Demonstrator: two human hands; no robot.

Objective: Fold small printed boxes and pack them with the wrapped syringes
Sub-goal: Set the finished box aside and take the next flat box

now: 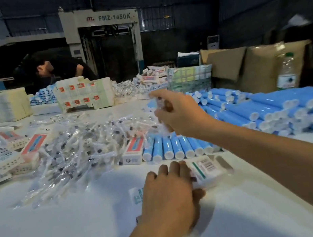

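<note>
My left hand (169, 195) lies over a small printed box (206, 170) on the white table, fingers curled round its near end; a barcode and a green stripe show on the box. My right hand (180, 114) is raised above the table and pinches a clear-wrapped syringe (159, 105), which is blurred. A large heap of wrapped syringes (76, 145) covers the table's left middle. A folded box with a red panel (133, 150) lies between the heap and a row of blue tubes (175, 146).
Many more blue tubes (274, 106) are piled at the right. Folded boxes (1, 158) lie at the left, stacks of flat box blanks (84, 93) at the back. A water bottle (286, 72) stands at the far right. A person bends behind the table.
</note>
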